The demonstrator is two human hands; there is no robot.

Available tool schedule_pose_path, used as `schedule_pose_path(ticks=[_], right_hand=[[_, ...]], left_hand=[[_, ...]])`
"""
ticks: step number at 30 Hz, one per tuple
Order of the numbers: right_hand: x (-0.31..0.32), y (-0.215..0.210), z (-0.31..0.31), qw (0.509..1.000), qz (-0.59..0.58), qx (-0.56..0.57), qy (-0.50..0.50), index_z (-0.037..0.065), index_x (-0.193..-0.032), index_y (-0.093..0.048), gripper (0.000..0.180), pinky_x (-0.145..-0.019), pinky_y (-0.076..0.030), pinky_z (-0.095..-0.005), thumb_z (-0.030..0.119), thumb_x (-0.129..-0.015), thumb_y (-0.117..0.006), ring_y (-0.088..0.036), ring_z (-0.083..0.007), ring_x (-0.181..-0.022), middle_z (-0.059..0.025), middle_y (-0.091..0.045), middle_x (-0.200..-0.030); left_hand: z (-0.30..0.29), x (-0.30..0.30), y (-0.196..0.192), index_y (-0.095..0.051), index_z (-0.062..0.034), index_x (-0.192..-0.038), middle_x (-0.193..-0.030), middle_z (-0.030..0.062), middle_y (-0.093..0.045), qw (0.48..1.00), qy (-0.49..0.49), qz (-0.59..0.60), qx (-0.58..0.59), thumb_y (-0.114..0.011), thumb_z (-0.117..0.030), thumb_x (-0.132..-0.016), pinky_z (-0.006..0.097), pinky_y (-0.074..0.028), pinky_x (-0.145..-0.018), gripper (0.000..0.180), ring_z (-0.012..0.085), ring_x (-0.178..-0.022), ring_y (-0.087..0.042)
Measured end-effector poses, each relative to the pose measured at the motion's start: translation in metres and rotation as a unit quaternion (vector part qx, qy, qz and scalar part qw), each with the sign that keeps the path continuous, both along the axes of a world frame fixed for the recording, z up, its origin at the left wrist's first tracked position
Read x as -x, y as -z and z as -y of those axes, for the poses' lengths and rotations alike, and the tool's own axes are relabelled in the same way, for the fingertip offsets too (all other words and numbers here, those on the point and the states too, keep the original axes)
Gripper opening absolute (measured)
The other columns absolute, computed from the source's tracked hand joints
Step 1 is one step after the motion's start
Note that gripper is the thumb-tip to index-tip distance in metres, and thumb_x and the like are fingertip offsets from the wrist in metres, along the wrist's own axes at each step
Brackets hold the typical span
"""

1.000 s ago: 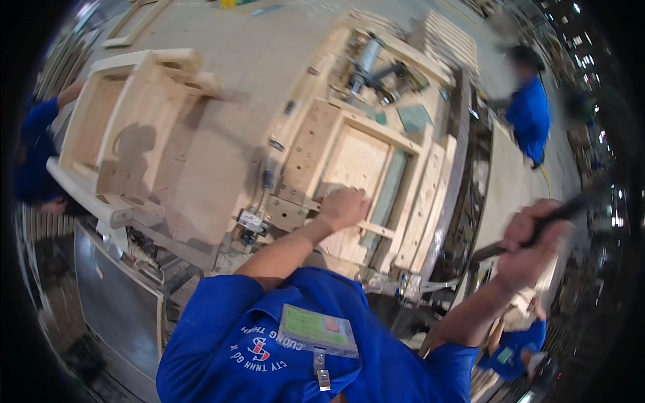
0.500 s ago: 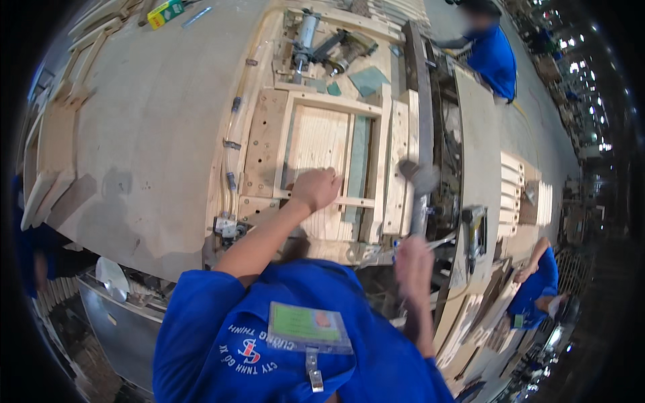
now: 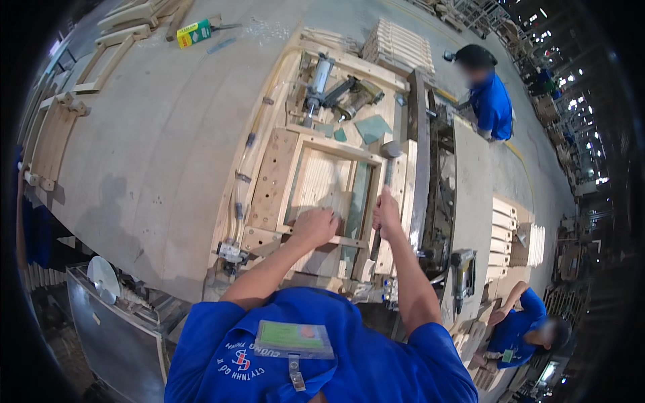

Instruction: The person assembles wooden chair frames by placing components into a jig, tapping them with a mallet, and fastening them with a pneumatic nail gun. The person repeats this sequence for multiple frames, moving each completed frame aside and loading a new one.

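My right hand (image 3: 385,213) is closed around the handle of a hammer (image 3: 390,149), whose grey, rounded head rests over or just above the far right corner of a pale wooden frame (image 3: 338,148). The frame lies in a wooden jig (image 3: 270,178) with drilled holes along its left side. Over the frame's near crossbar, my left hand (image 3: 316,227) lies with curled fingers. What those fingers hold, if anything, is hidden. A light wooden panel (image 3: 320,180) shows inside the frame, beside a greenish strip.
An air cylinder (image 3: 318,80) and a nail gun (image 3: 359,101) lie beyond the frame. A dark metal rail (image 3: 418,141) runs along the right. Another power tool (image 3: 462,275) sits farther right. A yellow-green can (image 3: 194,33) stands far left. Two people in blue work at right.
My right hand has swung the hammer forward and left, from beside the jig to the frame's right side. My left hand stays at the near crossbar. The view has shifted.
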State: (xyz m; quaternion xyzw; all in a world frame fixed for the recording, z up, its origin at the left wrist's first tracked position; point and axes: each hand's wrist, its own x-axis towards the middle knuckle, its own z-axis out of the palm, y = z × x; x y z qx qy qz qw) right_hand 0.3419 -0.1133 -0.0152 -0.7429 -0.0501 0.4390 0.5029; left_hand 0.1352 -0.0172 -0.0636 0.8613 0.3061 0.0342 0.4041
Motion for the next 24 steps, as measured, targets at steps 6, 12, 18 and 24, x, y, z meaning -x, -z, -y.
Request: schedule_pose_path(ticks=[6, 12, 18, 24], right_hand=[[-0.008, -0.088, -0.002, 0.98, 0.15, -0.131, -0.003, 0.009, -0.091, -0.055, 0.044, -0.043, -0.033, -0.0281, 0.047, -0.113, -0.051, -0.041, -0.0091, -0.048, 0.0004, -0.045, -0.063], [-0.037, -0.022, 0.054, 0.843, 0.526, 0.112, 0.022, -0.002, -0.104, -0.065, 0.036, -0.076, -0.051, -0.0553, 0.034, -0.108, -0.06, -0.067, -0.0512, -0.085, -0.0313, -0.068, -0.088], [-0.026, 0.004, 0.072, 0.838, 0.493, 0.231, 0.035, 0.003, -0.121, -0.065, 0.031, -0.089, -0.051, -0.0596, 0.028, -0.104, -0.061, -0.067, -0.0483, -0.102, -0.0259, -0.069, -0.106], [-0.025, -0.013, 0.113, 0.83, 0.532, 0.162, -0.043, 0.005, -0.124, -0.069, 0.036, -0.098, -0.049, -0.053, 0.015, -0.09, -0.071, -0.06, -0.0446, -0.117, -0.0232, -0.066, -0.117]], left_hand=[[-0.003, 0.002, -0.003, -0.076, -0.0029, -0.101, -0.101, 0.0236, -0.075, 0.998, -0.045, -0.023, -0.042, -0.061, -0.037, -0.103, 0.054, -0.058, -0.088, 0.038, 0.0447, -0.096, -0.072], [0.015, -0.022, -0.007, -0.076, -0.0032, -0.095, -0.096, 0.02, -0.073, 0.993, 0.11, 0.043, -0.024, -0.062, -0.04, -0.102, 0.053, -0.055, -0.084, 0.04, 0.0414, -0.095, -0.07], [0.039, -0.038, -0.019, -0.077, -0.0039, -0.094, -0.1, 0.0178, -0.07, 0.988, 0.146, 0.034, -0.029, -0.061, -0.042, -0.103, 0.051, -0.053, -0.09, 0.043, 0.0386, -0.1, -0.067], [0.034, -0.038, -0.018, -0.078, -0.0058, -0.093, -0.102, 0.0186, -0.071, 0.989, 0.148, -0.012, -0.023, -0.059, -0.048, -0.104, 0.05, -0.053, -0.093, 0.048, 0.0393, -0.102, -0.067]])
